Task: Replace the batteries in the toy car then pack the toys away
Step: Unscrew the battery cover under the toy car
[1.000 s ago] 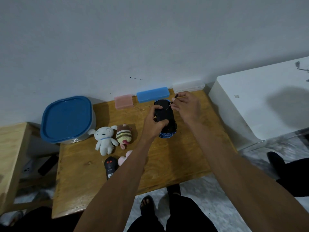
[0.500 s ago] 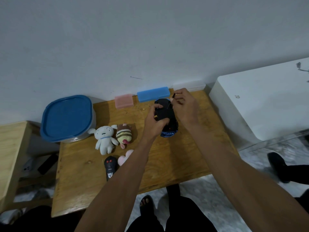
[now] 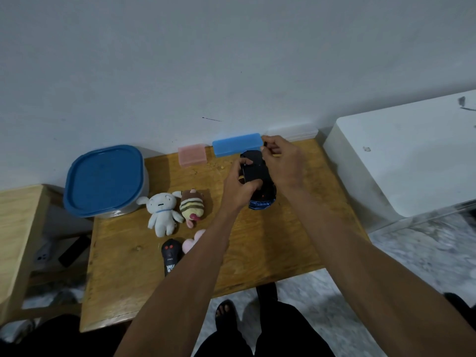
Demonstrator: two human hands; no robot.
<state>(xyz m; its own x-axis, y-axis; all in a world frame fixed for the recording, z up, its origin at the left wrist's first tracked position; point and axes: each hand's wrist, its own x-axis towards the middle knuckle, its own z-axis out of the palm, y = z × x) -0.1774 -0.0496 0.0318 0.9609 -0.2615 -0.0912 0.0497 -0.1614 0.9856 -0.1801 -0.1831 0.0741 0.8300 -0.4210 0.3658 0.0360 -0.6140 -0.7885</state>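
A blue toy car lies upside down, its black underside up, near the back of the wooden table. My left hand grips its left side. My right hand is over the car's far end, fingers pinched on a small dark-handled screwdriver; its tip is hidden. A black remote control lies near the table's front left. A white plush, a striped plush and a pink plush, partly behind my left arm, lie to the car's left.
A grey tub with a blue lid stands at the table's back left. A pink box, a blue box and a clear box line the wall. A white cabinet is to the right, a wooden stand to the left.
My right hand has closed in over the car's far end, so the screwdriver shaft that showed earlier is hidden. My left hand keeps its grip on the car.
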